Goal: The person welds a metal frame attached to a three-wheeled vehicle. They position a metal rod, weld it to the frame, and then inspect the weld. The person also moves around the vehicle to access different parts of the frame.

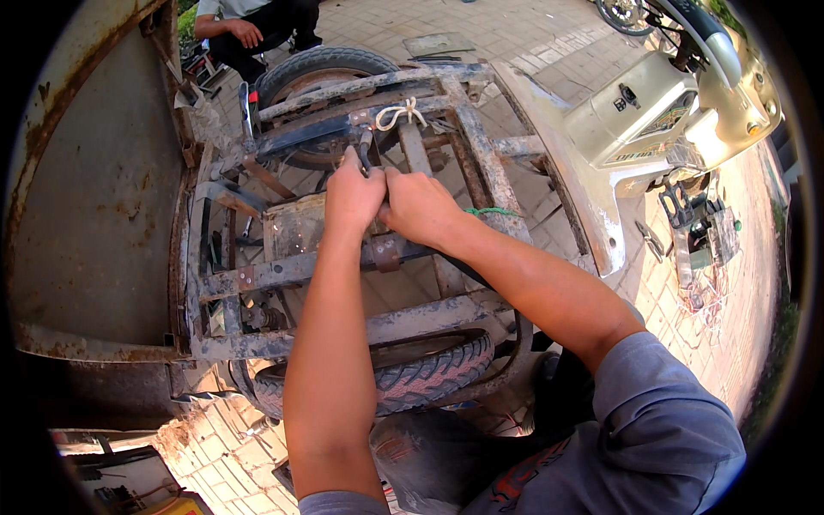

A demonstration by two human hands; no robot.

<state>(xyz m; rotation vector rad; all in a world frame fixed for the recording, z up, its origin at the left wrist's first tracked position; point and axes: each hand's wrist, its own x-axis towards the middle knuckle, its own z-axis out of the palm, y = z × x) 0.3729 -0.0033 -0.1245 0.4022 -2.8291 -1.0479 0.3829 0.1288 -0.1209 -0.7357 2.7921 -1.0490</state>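
Note:
Both of my hands meet over the middle of a worn metal vehicle frame (429, 313). My left hand (354, 194) is closed, its fingers wrapped near a black cable (364, 154) with a greyish end piece that rises past the fingertips. Pressed close beside it, my right hand (421, 204) is also closed on the cable's lower stretch. From under my right wrist the black line runs on beneath the forearm. My palms hide the exact grip. Just beyond the hands, a knotted cream cord (402, 112) is tied at a frame bar.
Tyres lie at the far side (330, 62) and near side (438, 369) of the frame. A rusty metal panel (94, 189) stands left; a beige scooter front (648, 112) is at right. Pliers (650, 240) lie on the paving. Another person's hand (245, 33) shows at far left.

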